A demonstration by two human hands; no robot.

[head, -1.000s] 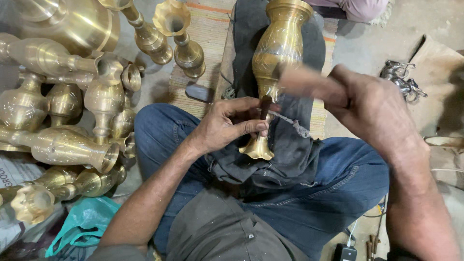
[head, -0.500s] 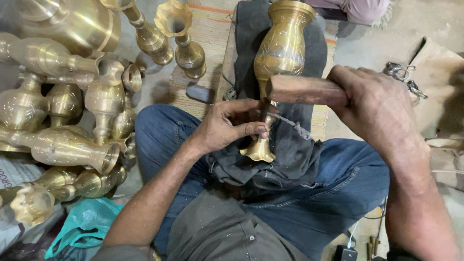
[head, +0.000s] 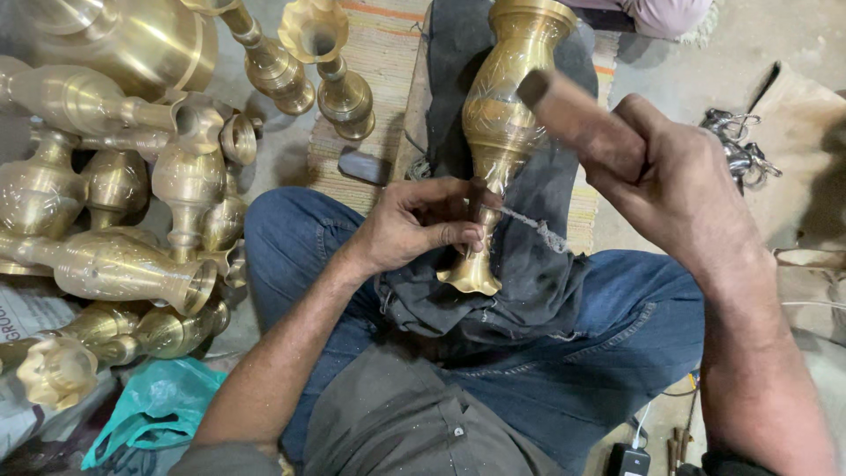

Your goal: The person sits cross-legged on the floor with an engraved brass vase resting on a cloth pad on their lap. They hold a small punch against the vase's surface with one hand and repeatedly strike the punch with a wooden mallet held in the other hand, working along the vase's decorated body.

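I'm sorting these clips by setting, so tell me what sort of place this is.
Probably a small brassware workshop. Many brass vases lie piled on the floor, one vase rests on a dark cloth across the person's lap, and the right hand grips a wooden mallet.

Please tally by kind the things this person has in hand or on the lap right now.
Brass vase lying on the lap: 1
Wooden mallet in the right hand: 1
Thin punch tool pinched in the left hand: 1
Dark cloth under the vase: 1
Total: 4
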